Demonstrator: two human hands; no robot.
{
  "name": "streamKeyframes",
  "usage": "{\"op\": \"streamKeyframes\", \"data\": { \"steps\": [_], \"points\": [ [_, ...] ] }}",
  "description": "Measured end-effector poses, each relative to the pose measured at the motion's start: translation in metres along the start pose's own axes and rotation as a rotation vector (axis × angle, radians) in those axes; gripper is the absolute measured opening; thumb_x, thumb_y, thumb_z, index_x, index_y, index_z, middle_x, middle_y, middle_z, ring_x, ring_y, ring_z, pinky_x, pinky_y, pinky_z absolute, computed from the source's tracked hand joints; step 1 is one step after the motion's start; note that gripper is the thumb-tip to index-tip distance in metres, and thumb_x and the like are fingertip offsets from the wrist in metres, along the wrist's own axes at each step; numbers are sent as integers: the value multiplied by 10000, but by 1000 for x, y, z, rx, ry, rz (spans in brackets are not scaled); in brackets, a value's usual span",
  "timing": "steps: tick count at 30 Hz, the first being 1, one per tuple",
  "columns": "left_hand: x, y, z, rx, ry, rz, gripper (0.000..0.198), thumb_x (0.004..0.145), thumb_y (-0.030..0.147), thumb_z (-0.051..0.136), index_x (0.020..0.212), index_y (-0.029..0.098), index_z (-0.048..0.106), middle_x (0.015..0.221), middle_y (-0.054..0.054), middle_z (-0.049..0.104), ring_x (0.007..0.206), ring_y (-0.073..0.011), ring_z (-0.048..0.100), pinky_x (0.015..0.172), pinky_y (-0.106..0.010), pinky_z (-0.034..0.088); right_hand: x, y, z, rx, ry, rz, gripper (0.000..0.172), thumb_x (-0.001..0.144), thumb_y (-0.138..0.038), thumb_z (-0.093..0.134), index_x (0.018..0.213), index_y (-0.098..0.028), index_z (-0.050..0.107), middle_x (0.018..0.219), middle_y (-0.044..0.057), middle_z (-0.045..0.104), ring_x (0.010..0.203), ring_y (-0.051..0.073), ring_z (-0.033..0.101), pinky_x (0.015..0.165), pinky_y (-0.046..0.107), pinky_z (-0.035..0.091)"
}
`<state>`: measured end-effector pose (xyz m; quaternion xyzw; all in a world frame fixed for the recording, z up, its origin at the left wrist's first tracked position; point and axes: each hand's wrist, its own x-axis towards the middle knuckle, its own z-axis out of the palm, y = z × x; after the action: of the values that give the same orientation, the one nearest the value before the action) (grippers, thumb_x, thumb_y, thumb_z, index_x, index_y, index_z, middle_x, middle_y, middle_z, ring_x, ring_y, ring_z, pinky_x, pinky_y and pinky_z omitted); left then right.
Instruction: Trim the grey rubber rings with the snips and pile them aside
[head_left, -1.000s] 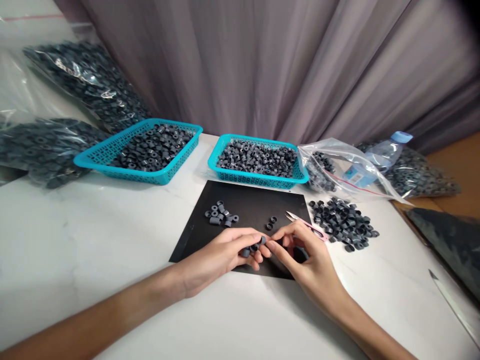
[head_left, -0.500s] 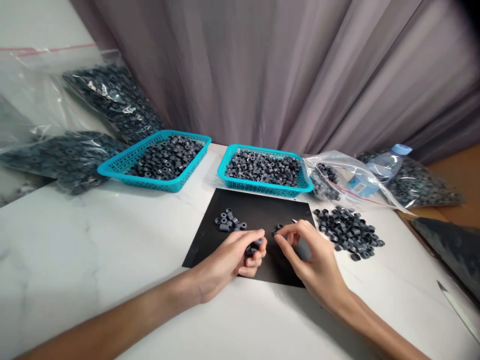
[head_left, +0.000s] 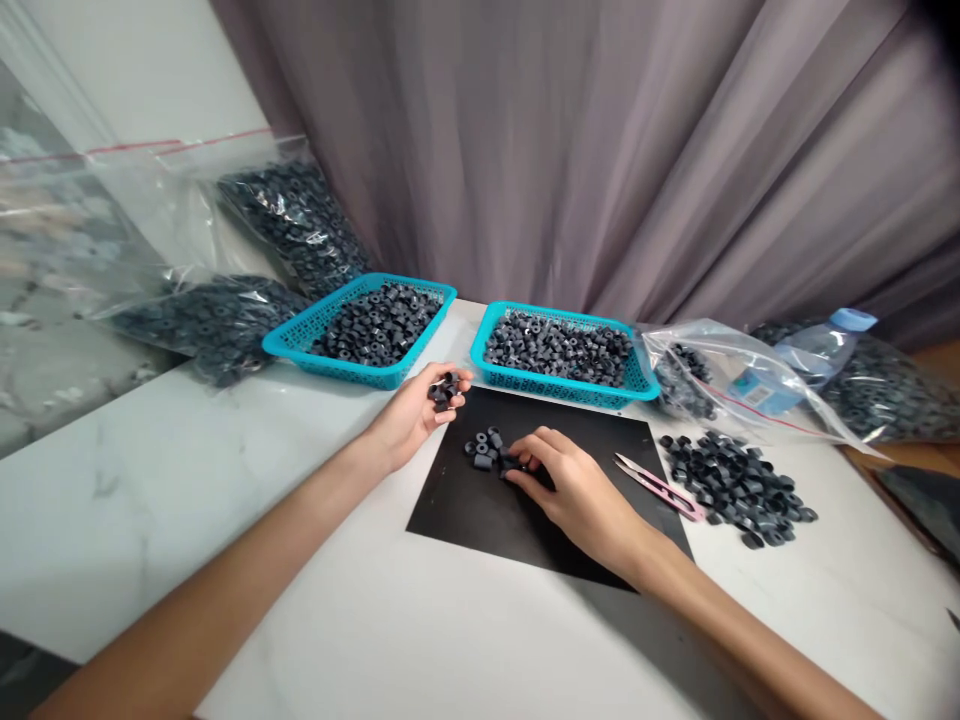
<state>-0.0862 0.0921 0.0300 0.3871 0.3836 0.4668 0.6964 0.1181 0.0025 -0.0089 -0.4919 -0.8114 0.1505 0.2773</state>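
At the centre of the frame, a black rectangular mat (head_left: 480, 522) lies on the white tabletop (head_left: 375, 625), probably to give small dark parts a flat ground directly before the person. The left hand (head_left: 412, 415) is half curled around several held cylinders (head_left: 445, 391), dark and hollow, the fingers cupped, it would seem, to keep loose pieces from rolling out. The right hand (head_left: 570, 475) is bent down to the mat, thumb and fingertips drawn together about a dark piece; whether this is firmly gripped or only touched cannot be told. Two turquoise perforated baskets, the left basket (head_left: 352, 372) and the right basket (head_left: 562, 387), stand at upper centre, their walls apparently serving to contain many similar parts. Pink-handled snips (head_left: 660, 487) cross the mat's right edge, presumably kept within easy reach.

Relative to the hands: the held cylinders rest within the left fingers, just below the baskets; a small cluster (head_left: 484, 461) of like pieces lies on the mat's upper left portion, below the left fingers and immediately left of the right fingertips; a larger loose pile (head_left: 739, 485) lies at right of frame, beyond the snips, well apart from both hands.
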Motion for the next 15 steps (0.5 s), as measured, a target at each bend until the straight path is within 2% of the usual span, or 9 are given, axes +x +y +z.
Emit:
{"op": "streamKeyframes", "data": {
  "steps": [3, 6, 10, 13, 15],
  "points": [
    [-5, -4, 4, 83, -45, -17, 124, 852, 193, 672, 831, 78, 716, 822, -26, 570, 581, -39, 476, 389, -115, 273, -4, 4, 1, 104, 30, 26, 74, 934, -178, 654, 975, -222, 610, 934, 25, 615, 846, 184, 602, 759, 315, 516],
    [-14, -4, 12, 208, -140, -55, 197, 854, 267, 719, 883, 75, 752, 800, -18, 557, 567, -31, 424, 412, -125, 253, -3, 4, -2, 177, 28, 53, 61, 926, -176, 664, 950, -224, 635, 887, 4, 606, 794, 161, 591, 732, 294, 495],
    [-24, -2, 19, 503, -275, -41, 283, 911, 382, 653, 1007, 132, 742, 852, -32, 624, 583, -44, 393, 447, -152, 227, -1, 3, -9, 234, 10, 89, 69, 915, -173, 674, 961, -225, 669, 868, -4, 611, 769, 148, 592, 721, 283, 481],
    [-25, -4, 19, 598, -317, -56, 310, 933, 410, 608, 1071, 152, 711, 966, -74, 689, 621, -65, 420, 479, -176, 244, 0, 4, -16, 254, -17, 106, 88, 907, -182, 687, 980, -229, 681, 866, -12, 631, 755, 141, 602, 714, 278, 474],
    [-26, -6, 19, 638, -340, -70, 310, 939, 419, 588, 1072, 165, 706, 975, -65, 681, 630, -71, 419, 497, -187, 249, 0, 6, -22, 247, -60, 118, 103, 899, -195, 697, 993, -234, 685, 868, -14, 652, 761, 145, 611, 713, 279, 471]
  ]
}}
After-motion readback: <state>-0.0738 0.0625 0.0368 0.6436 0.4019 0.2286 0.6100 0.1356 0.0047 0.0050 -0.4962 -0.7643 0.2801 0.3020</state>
